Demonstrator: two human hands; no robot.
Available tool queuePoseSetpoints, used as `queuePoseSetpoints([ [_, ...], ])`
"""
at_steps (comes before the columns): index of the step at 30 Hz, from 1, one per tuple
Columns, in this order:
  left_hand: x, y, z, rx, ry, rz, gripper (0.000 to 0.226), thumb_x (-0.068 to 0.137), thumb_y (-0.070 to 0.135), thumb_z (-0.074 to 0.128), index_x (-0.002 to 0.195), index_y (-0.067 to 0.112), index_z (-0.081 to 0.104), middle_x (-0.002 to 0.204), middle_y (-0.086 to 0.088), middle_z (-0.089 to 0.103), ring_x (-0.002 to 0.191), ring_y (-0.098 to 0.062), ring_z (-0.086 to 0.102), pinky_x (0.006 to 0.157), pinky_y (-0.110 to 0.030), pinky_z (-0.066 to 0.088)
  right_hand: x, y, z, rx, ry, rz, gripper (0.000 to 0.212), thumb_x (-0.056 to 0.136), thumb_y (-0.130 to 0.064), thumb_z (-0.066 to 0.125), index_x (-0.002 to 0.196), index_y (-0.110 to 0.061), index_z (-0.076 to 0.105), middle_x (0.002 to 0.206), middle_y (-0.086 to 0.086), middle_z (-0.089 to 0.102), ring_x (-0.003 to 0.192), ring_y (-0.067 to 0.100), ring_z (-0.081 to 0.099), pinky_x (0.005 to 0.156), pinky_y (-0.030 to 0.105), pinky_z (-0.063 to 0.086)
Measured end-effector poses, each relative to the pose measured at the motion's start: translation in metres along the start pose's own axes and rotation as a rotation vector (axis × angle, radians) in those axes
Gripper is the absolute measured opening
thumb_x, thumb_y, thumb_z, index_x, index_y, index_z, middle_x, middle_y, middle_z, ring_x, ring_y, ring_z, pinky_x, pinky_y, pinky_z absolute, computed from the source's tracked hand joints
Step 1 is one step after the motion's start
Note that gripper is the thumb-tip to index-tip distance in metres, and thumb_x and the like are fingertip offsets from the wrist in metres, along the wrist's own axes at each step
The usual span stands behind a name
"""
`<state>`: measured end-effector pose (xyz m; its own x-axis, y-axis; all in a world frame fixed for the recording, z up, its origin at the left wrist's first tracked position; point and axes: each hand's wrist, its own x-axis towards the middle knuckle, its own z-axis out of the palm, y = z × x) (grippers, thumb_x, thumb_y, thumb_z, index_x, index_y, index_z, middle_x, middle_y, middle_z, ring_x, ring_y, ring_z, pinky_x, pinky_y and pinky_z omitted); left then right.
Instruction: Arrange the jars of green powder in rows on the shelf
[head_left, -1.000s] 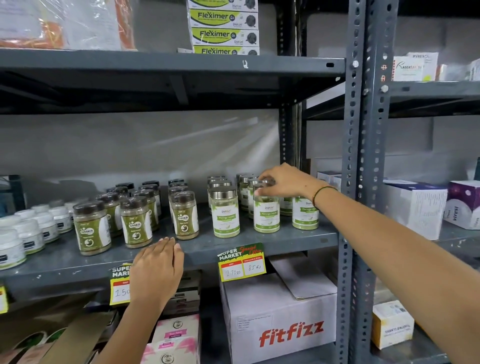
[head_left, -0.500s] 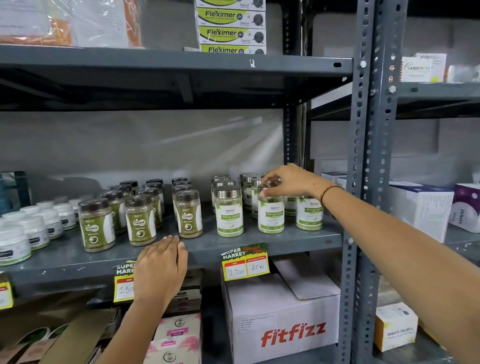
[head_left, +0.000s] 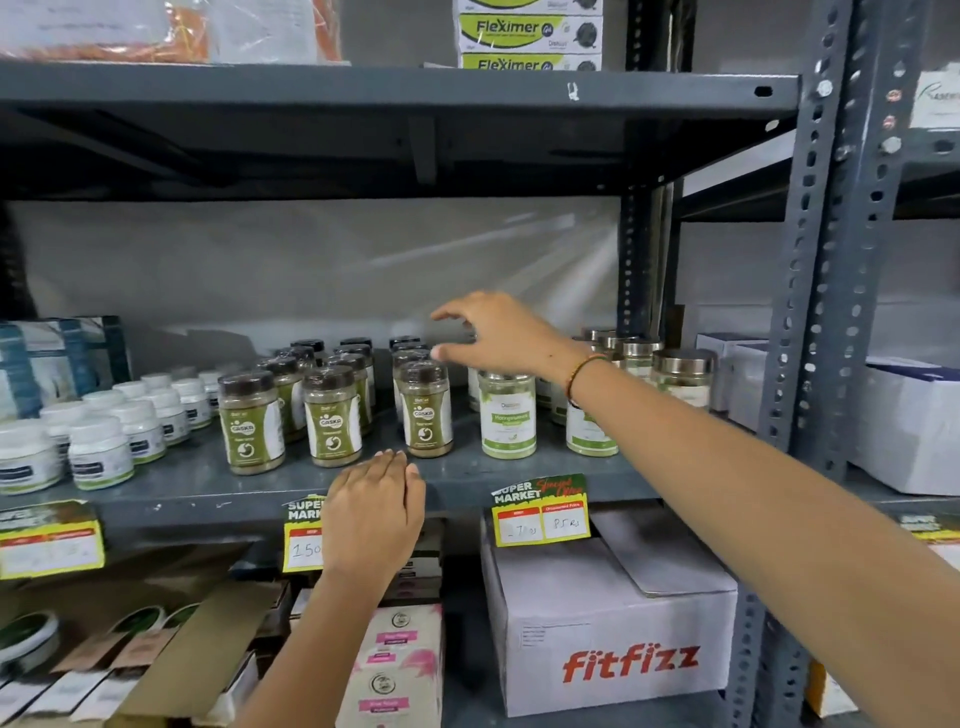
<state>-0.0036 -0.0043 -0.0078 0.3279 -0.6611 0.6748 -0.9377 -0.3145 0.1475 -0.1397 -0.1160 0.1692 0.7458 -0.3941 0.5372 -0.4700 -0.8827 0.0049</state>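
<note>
Silver-lidded jars of green powder with white and green labels stand in rows on the grey shelf, at its right end. More of them sit behind my forearm. Brown-lidded jars with olive labels stand in rows to their left. My right hand hovers above the gap between the two groups with its fingers spread and nothing in it. Lower down, my left hand lies flat on the shelf's front edge, fingertips near a brown-lidded jar.
White tubs fill the shelf's left part. A grey upright post stands right of the jars. Below are a fitfizz carton, pink boxes and price tags. The upper shelf hangs overhead.
My right hand has let go of the silver-lidded jar, lifted, and moved left with fingers spread. The view has shifted right. My left hand stays on the shelf edge.
</note>
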Motion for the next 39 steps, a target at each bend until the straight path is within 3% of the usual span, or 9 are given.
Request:
queuePoseSetpoints([
  [4, 0.001, -0.002, 0.0, -0.008, -0.002, 0.011, 0.048, 0.096, 0.034, 0.032, 0.108, 0.009, 0.071, 0.111, -0.007, 0.073, 0.107, -0.02, 0.066, 0.095, -0.036, 0.048, 0.022, -0.019, 0.02, -0.132, -0.231, 0.032, 0.069, 0.088, -0.062, 0.055, 0.141, -0.019, 0.05, 0.138, 0.008, 0.056, 0.122, 0.029, 0.055, 0.096, 0.044, 0.049],
  [10, 0.001, -0.001, 0.001, -0.004, -0.003, 0.011, 0.047, 0.096, 0.032, 0.033, 0.109, 0.007, 0.07, 0.112, -0.01, 0.072, 0.109, -0.022, 0.065, 0.098, -0.036, 0.047, 0.038, -0.033, 0.032, -0.183, -0.354, 0.04, 0.069, 0.085, -0.055, 0.063, 0.14, -0.016, 0.05, 0.137, 0.008, 0.057, 0.12, 0.029, 0.056, 0.087, 0.035, 0.048],
  [14, 0.001, 0.0, 0.003, 0.003, 0.001, 0.005, 0.054, 0.096, 0.033, 0.026, 0.12, 0.002, 0.064, 0.123, -0.014, 0.067, 0.119, -0.024, 0.059, 0.109, -0.037, 0.039, 0.04, -0.034, 0.032, -0.157, -0.339, 0.045, 0.058, 0.086, -0.044, 0.067, 0.137, -0.019, 0.055, 0.133, 0.007, 0.06, 0.115, 0.026, 0.058, 0.092, 0.039, 0.051],
  [20, 0.0, 0.002, 0.004, 0.031, -0.018, -0.035, 0.061, 0.096, 0.036, 0.016, 0.135, 0.004, 0.051, 0.139, -0.013, 0.055, 0.134, -0.021, 0.045, 0.118, -0.033, 0.022, 0.04, -0.034, 0.032, -0.097, -0.342, 0.04, 0.064, 0.088, -0.042, 0.067, 0.145, -0.02, 0.047, 0.143, 0.005, 0.053, 0.125, 0.026, 0.053, 0.094, 0.036, 0.046],
  [39, -0.002, 0.001, 0.001, -0.018, -0.014, -0.019, 0.055, 0.097, 0.034, 0.023, 0.125, 0.005, 0.06, 0.13, -0.011, 0.063, 0.127, -0.021, 0.053, 0.115, -0.033, 0.029, 0.028, -0.028, 0.033, -0.031, -0.234, 0.061, 0.072, 0.085, -0.048, 0.067, 0.148, -0.024, 0.04, 0.145, 0.008, 0.05, 0.129, 0.03, 0.05, 0.1, 0.042, 0.043],
])
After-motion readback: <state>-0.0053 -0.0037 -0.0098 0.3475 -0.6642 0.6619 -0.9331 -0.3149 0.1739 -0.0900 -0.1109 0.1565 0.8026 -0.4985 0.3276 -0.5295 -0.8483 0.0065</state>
